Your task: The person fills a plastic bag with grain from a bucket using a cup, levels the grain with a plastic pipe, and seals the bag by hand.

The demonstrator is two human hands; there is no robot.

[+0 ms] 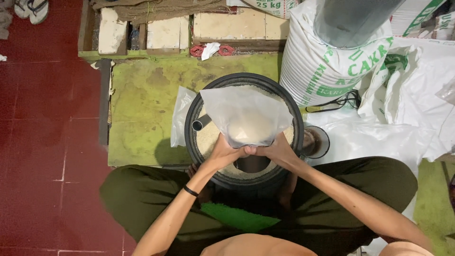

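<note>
Two hands, left hand (226, 152) & right hand (277, 150), squeeze a clear bag (246, 116) w/ some rice in it, over the black tub (194, 137), lots more rice left there.

Count: 2 hands (left hand (222, 152), right hand (278, 150)), 1 clear bag (246, 114), 1 black basin (244, 128) of rice, 1 metal scoop (201, 123), 1 spare bag (180, 116) left, 1 white sack (327, 66) far right, 1 wristband (190, 191).
</note>
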